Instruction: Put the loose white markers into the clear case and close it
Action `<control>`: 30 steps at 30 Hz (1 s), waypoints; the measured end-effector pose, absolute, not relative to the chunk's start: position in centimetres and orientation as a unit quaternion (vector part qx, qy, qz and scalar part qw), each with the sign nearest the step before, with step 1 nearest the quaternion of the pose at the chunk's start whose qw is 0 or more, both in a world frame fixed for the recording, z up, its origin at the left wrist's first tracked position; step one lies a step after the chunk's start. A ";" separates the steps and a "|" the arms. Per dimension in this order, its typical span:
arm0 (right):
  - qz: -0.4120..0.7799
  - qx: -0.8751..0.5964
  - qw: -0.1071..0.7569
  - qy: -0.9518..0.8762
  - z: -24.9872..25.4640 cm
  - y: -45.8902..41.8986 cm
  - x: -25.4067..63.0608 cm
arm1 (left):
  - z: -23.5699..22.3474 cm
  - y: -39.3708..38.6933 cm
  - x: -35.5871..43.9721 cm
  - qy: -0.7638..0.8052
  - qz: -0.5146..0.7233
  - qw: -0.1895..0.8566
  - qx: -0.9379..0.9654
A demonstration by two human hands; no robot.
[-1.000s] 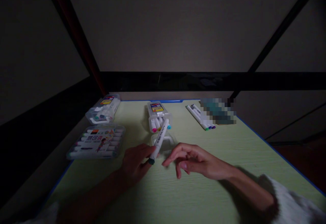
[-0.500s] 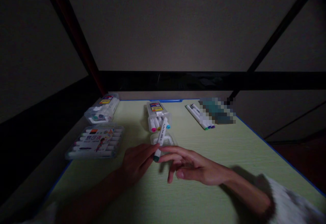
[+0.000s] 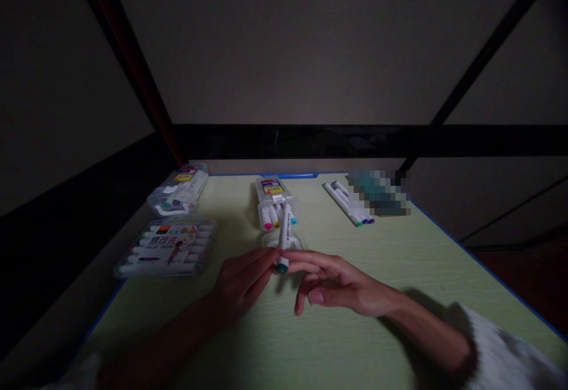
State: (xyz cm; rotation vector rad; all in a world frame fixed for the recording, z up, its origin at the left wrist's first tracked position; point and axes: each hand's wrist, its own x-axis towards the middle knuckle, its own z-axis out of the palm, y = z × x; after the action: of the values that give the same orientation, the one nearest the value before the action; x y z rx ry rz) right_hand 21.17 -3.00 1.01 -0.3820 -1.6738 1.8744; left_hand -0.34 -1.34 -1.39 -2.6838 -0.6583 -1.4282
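Green tabletop [image 3: 390, 254]: left grip [image 3: 242, 277] pinches marker [image 3: 284, 233]; right grip [image 3: 348, 287] loose, outstretched, perhaps touching it.

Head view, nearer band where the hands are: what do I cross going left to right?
Flat clear marker case → left hand → white marker with a dark green end → right hand → pale fluffy sleeve.

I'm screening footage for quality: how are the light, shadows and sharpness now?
All in the head view: dim overall, the left hand darker than the right hand; shadow on the table beside the right forearm; the held marker stands out pale; a blocky patch hides detail at right.
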 end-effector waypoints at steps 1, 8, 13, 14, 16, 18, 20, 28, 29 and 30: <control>0.704 -0.144 0.299 -0.627 1.0 -3.0 21.2 | -1.4 -1.4 -0.3 -0.214 -0.458 0.016 -0.863; 0.698 -0.159 0.324 -0.619 1.0 -2.7 21.1 | -1.7 -1.5 -0.1 -0.227 -0.440 -0.002 -0.869; 0.701 -0.159 0.345 -0.603 0.7 -2.5 21.1 | -1.9 -1.5 -0.1 -0.249 -0.409 -0.027 -0.877; 0.702 -0.162 0.349 -0.599 0.7 -2.5 21.1 | -2.0 -1.5 -0.1 -0.253 -0.403 -0.031 -0.879; 0.705 -0.167 0.353 -0.593 0.7 -2.5 21.1 | -2.0 -1.5 -0.1 -0.259 -0.397 -0.034 -0.880; 0.708 -0.169 0.356 -0.586 0.7 -2.5 21.1 | -2.0 -1.5 -0.1 -0.262 -0.393 -0.036 -0.881; 0.713 -0.170 0.356 -0.579 0.8 -2.6 21.1 | -2.0 -1.5 -0.1 -0.265 -0.392 -0.039 -0.880; 0.726 -0.174 0.360 -0.559 0.8 -2.5 21.0 | -1.9 -1.5 0.1 -0.277 -0.370 -0.086 -0.883; 0.728 -0.170 0.361 -0.557 0.7 -2.5 21.0 | -1.9 -1.5 0.1 -0.276 -0.370 -0.092 -0.882; 0.730 -0.168 0.362 -0.555 0.7 -2.5 21.0 | -1.8 -1.5 0.1 -0.279 -0.368 -0.095 -0.882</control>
State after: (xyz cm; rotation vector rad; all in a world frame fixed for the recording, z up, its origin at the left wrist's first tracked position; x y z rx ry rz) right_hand 20.97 -2.50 0.71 -0.4322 -1.4297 1.8797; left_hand 0.14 -1.53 -1.81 -2.9524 -0.9346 -1.2308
